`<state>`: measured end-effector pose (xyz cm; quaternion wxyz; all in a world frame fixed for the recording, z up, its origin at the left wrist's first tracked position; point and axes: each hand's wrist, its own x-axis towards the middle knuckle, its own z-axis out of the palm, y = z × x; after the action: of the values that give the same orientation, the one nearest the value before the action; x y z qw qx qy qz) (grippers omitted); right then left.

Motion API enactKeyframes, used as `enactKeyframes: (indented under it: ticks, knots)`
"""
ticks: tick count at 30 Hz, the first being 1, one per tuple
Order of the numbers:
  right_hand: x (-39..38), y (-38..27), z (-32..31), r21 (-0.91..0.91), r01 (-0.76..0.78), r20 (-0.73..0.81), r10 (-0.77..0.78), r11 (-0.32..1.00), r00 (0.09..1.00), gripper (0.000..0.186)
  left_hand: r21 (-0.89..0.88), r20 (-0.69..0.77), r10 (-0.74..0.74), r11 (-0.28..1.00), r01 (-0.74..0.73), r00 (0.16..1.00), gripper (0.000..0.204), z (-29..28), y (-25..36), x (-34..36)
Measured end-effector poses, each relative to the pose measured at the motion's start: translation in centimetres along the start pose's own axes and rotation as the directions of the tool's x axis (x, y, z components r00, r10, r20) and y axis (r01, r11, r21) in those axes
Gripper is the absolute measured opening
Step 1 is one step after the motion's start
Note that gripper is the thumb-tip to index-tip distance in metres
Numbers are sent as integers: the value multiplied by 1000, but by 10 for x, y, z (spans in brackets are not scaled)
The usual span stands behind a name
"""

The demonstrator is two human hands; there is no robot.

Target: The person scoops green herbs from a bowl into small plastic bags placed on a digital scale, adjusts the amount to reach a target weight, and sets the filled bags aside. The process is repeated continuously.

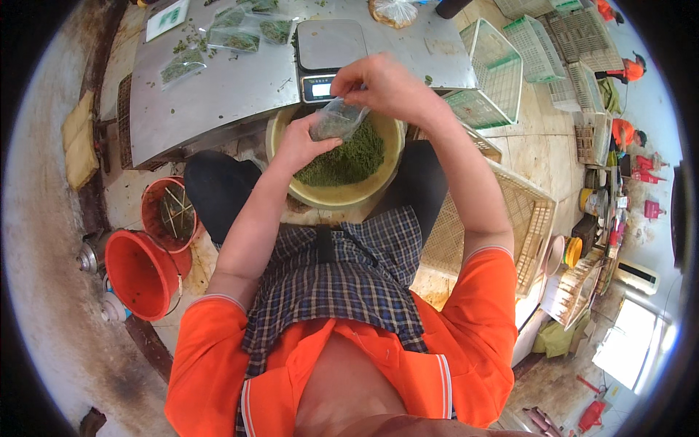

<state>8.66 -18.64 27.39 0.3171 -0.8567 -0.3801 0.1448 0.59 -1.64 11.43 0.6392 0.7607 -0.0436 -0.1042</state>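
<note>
My left hand (300, 143) is closed round the lower part of a clear plastic bag (339, 121), its thumb along the side. Some green stuff shows through the film. At the bag's upper edge, my right hand (384, 86) has its fingers bent and pinched together on the film, slightly blurred. Both hands are over a yellowish round basin (393, 162) between my knees. Inside it lies a heap of small green berries or buds (348, 162), partly hidden by the left hand and bag.
A scale (331, 45) stands on the metal table (240, 91) beyond the basin. Filled clear bags (234, 39) and green scraps lie left of it. Red buckets (142, 273) stand on the left floor. Plastic crates (499, 73) fill the right side, where other people (632, 69) are farther off.
</note>
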Motion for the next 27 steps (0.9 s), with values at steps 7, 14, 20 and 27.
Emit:
enactKeyframes:
  ticks: [7, 14, 20, 27]
  knots:
    - [-13, -3, -3, 258, -139, 2, 143, 956, 990, 20, -79, -38, 6, 997, -9, 999, 45, 15, 4, -8]
    - [-41, 1, 12, -219, -251, 344, 316, 943, 884, 42, -79, -78, 44, 996, -50, 996, 43, 35, 27, -4]
    - [-99, -11, 24, -204, -249, -370, 161, 947, 915, 50, -63, -54, -1, 998, -2, 999, 41, 47, 18, -5]
    - [-187, 37, 44, -28, -395, -610, 297, 918, 734, 32, 61, 246, 197, 974, -218, 949, 56, 103, 66, 13]
